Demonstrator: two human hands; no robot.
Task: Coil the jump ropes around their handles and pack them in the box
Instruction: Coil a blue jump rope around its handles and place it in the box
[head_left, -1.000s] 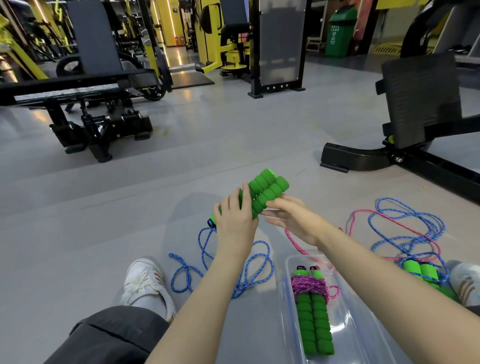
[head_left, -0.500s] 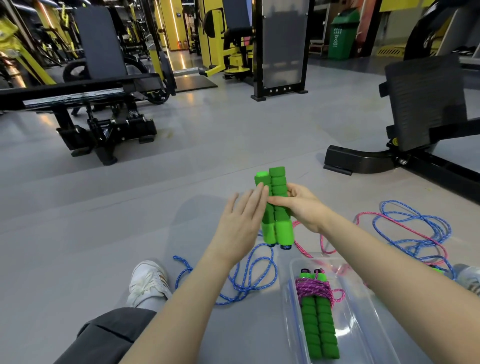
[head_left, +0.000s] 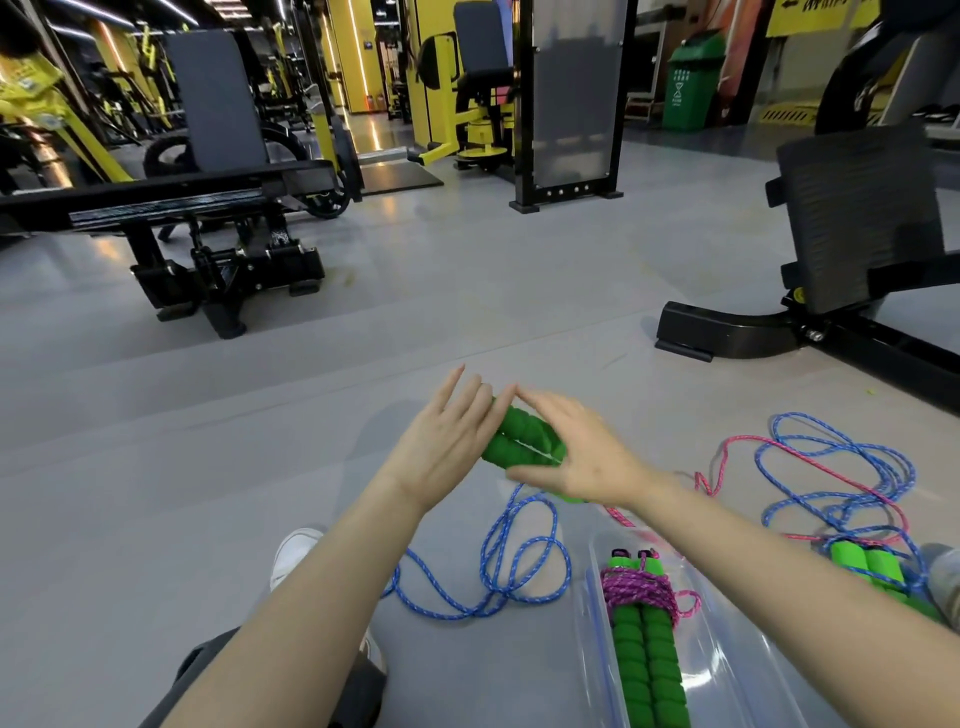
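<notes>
Two green foam handles (head_left: 522, 441) lie side by side between my palms, above the floor. My left hand (head_left: 449, 447) presses flat against their left side with fingers straight. My right hand (head_left: 574, 449) covers their right side, thumb underneath. Their blue rope (head_left: 511, 566) hangs down and lies in loose loops on the floor. A clear plastic box (head_left: 727, 649) at the bottom holds a pair of green handles (head_left: 647, 654) wrapped with pink rope (head_left: 636, 590). To the right lies a loose tangle of blue and pink rope (head_left: 841, 478) with more green handles (head_left: 865, 569).
I sit on a grey gym floor; my white shoe (head_left: 293, 553) and dark trouser leg (head_left: 208, 670) are at the lower left. A black bench frame (head_left: 810, 332) stands at the right, a weight machine (head_left: 218, 254) at the far left.
The green handles went from upright in my right hand to lying tilted between both palms. My left hand closed in flat against them.
</notes>
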